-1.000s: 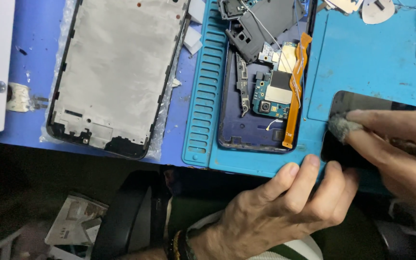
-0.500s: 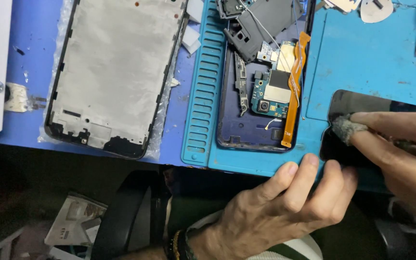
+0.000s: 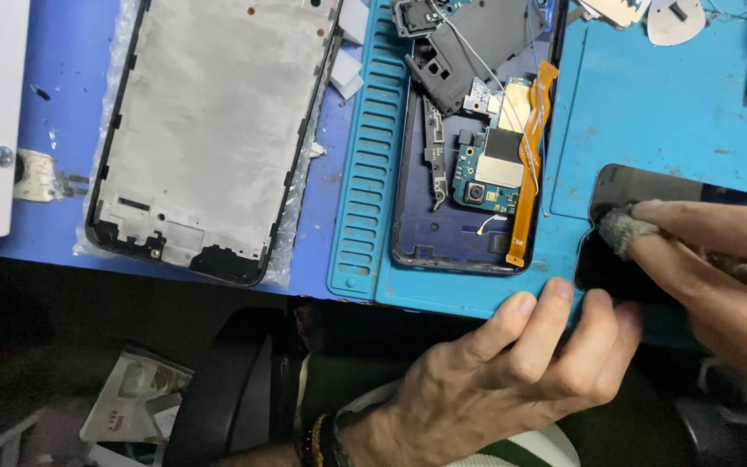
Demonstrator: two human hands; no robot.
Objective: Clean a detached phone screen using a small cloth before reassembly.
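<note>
Pinching a small grey cloth wad (image 3: 622,230), my right hand (image 3: 719,277) presses it on the black glass phone screen (image 3: 650,186) at near right; my left hand (image 3: 512,372) steadies the screen's near edge, fingers resting, gripping nothing.

Two hands (image 3: 512,380), two phone frames (image 3: 209,130).
</note>
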